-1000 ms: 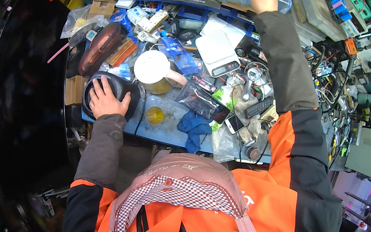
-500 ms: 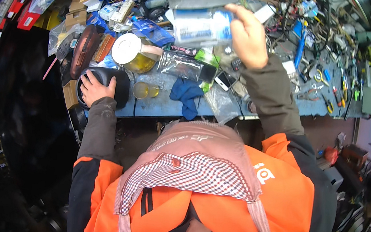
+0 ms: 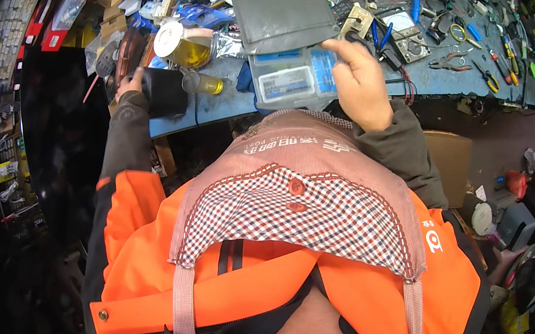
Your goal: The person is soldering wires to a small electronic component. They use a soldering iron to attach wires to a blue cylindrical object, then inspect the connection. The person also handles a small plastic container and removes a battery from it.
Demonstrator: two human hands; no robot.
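A clear plastic case (image 3: pixel 285 85) with blue and white contents is in my right hand (image 3: pixel 364 88), whose fingers grip its right side. A dark grey flat panel (image 3: pixel 281 6) lies over the far part of the case. The case is over the bench's front edge, close to my apron. On the left, my left hand (image 3: pixel 130 87) is closed at the left side of a black box-like object (image 3: pixel 165 94); its fingertips are partly hidden. A glass cup (image 3: pixel 202 83) of yellowish liquid stands right of the black object, with a white-lidded pitcher (image 3: pixel 191 52) behind it.
A brown pouch-like object (image 3: pixel 129 56) stands left of the pitcher. Pliers (image 3: pixel 450 63), a multimeter (image 3: pixel 407 44) and other tools crowd the blue bench (image 3: pixel 425 83) to the right. Cardboard and packets pile up at the back left.
My right hand has brought the case and grey panel nearer to me and lower. My left hand has shifted from the black object's top to its left side. The view has moved too.
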